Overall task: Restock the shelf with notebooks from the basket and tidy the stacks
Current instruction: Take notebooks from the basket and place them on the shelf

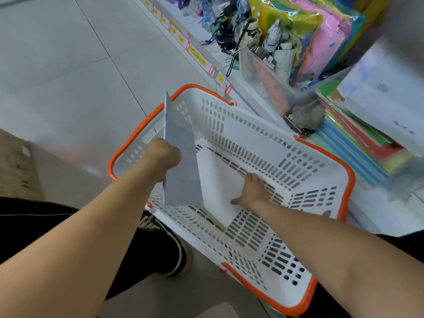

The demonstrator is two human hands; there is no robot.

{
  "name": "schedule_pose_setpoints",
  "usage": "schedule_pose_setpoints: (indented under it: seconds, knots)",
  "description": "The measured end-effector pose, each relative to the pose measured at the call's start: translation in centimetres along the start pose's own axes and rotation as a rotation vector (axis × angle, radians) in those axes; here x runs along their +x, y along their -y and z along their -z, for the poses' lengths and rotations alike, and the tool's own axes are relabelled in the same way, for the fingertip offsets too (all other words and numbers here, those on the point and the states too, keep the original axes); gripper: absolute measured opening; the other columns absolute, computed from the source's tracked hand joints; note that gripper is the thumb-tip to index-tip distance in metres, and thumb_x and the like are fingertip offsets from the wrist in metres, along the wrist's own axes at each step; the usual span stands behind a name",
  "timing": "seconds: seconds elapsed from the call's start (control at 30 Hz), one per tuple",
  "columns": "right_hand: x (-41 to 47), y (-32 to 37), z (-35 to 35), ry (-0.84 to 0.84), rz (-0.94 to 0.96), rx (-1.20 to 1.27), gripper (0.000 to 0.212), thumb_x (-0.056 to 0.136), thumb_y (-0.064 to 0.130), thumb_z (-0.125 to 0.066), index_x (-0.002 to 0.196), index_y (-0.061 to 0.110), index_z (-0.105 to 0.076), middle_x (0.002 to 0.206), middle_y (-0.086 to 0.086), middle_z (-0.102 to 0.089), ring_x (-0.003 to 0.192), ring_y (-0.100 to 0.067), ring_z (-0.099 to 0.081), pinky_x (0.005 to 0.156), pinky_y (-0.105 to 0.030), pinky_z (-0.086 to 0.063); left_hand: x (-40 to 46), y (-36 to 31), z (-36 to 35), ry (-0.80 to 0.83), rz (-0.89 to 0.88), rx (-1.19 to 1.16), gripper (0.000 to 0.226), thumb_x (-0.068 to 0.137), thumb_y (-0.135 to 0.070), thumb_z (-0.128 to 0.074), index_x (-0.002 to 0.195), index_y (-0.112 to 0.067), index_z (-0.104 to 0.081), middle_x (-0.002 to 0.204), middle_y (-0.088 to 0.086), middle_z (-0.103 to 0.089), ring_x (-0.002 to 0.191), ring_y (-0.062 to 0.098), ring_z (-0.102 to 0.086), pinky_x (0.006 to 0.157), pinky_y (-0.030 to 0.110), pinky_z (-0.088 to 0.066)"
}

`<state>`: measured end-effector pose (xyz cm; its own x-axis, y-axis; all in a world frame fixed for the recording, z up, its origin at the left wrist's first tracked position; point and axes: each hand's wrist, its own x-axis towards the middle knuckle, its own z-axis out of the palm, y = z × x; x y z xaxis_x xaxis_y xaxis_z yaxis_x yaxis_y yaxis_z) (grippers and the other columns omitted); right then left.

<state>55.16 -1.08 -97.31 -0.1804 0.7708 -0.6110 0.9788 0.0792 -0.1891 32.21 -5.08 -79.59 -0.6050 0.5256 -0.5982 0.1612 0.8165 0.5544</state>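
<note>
Grey notebook (181, 157) stands on edge at frame centre above the basket (270, 143), gripped by the left hand (164, 154). White notebook (218, 187) lies flat on the basket floor; right hand (253, 191) rests on it, fingers spread. Shelf (252, 97) with coloured folders (358, 143) fills the upper right.

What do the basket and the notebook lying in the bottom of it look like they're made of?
Basket: probably moulded plastic, glossy white with orange rim trim; the regular slotted holes suggest it. White notebook: seemingly paper or thin card, matte, lying flat on the basket floor.
</note>
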Motion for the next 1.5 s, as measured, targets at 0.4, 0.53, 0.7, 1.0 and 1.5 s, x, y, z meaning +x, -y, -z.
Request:
schedule_pose_setpoints:
  seconds: [0.4,0.53,0.7,1.0,1.5]
  knots:
    - [2.0,0.5,-0.2,0.031,-0.137,0.004,0.094,0.058,0.052,-0.089,0.132,0.012,-0.048,0.135,-0.014,-0.044,0.124,-0.032,-0.046,0.088,-0.042,-0.053,1.1,0.5,-0.3,0.064,0.032,-0.147,0.039,0.086,-0.001,-0.063,0.124,0.0,-0.055,0.117,0.02,-0.06,0.1,0.039,-0.06,0.078,0.043,-0.053]
    - [1.2,0.6,3.5,0.218,0.022,0.319,0.061,0.081,0.034,-0.079,0.13,0.009,-0.053,0.133,-0.008,-0.054,0.106,-0.026,-0.059,0.053,-0.026,-0.05,1.1,0.5,0.0,0.056,0.043,-0.111,0.038,0.087,-0.005,-0.064,0.123,-0.005,-0.053,0.115,0.019,-0.059,0.099,0.038,-0.06,0.073,0.041,-0.052]
    - [-5.0,3.2,13.8,0.154,0.242,0.408,0.017,0.087,0.014,-0.073,0.091,0.012,-0.056,0.097,-0.008,-0.06,0.073,-0.021,-0.062,0.053,-0.028,-0.054,-0.7,0.2,1.5,0.045,-0.014,-0.074,0.035,0.089,-0.007,-0.058,0.123,-0.001,-0.054,0.115,0.021,-0.061,0.095,0.038,-0.062,0.075,0.042,-0.054]
    - [-27.2,11.3,23.9,-0.957,0.506,-0.549,0.027,0.056,0.004,-0.056,0.076,0.021,-0.065,0.048,-0.001,-0.051,0.043,-0.023,-0.06,0.036,-0.02,-0.028,-10.3,-4.7,4.2,0.369,-0.165,-0.608,0.024,0.095,0.0,-0.04,0.106,-0.002,-0.062,0.091,0.018,-0.069,0.074,0.026,-0.071,0.062,0.036,-0.056]
    - [-30.1,8.1,29.4,-1.354,0.669,-0.549,0.04,0.082,0.009,-0.041,0.103,0.016,-0.074,0.075,-0.001,-0.065,0.06,-0.016,-0.061,0.041,-0.024,-0.044,-19.0,-17.5,7.6,0.722,-0.444,-1.021,0.095,0.071,-0.088,-0.034,0.128,-0.017,-0.061,0.122,0.015,-0.067,0.112,0.032,-0.065,0.089,0.043,-0.055]
